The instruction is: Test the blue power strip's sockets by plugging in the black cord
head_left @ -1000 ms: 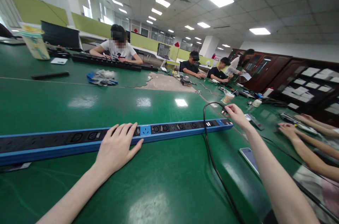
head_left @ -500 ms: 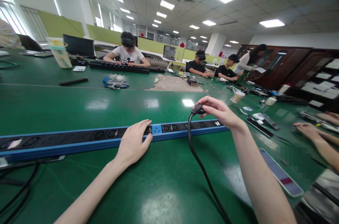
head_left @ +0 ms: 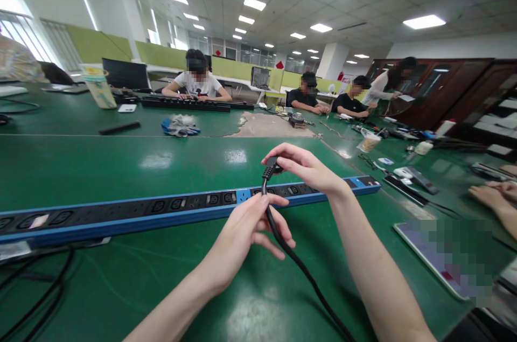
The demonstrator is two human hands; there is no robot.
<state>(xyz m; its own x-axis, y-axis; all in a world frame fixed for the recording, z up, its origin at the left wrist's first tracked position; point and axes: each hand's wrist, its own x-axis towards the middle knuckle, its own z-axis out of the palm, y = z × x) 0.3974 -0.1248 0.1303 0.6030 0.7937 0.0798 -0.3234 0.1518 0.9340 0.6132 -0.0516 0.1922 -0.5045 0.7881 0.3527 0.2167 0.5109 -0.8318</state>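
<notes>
A black power plug (head_left: pixel 270 167) with a ribbed neck is pinched in the fingers of my right hand (head_left: pixel 309 169), raised above the power strip. Its thick black cable (head_left: pixel 301 266) drops from the plug and runs toward the lower right. Just below the plug, my left hand (head_left: pixel 246 229) is beside the cable with its fingers spread; the cable crosses in front of them, and whether they touch it I cannot tell. Under both hands lies a long blue and black power strip (head_left: pixel 133 213), with rows of sockets and a blue socket (head_left: pixel 243 195) near the middle.
The green table (head_left: pixel 121 299) carries a phone (head_left: pixel 428 261) at right, a glove (head_left: pixel 180 125), a black bar (head_left: pixel 119 127) and drink cups (head_left: pixel 100 89). Loose black cables (head_left: pixel 60 288) lie at lower left. Another person's hands (head_left: pixel 490 196) are at the right edge; several people sit or stand beyond.
My left hand has lifted off the strip and moved right to the cable. My right hand has brought the plug leftward. The view has shifted slightly.
</notes>
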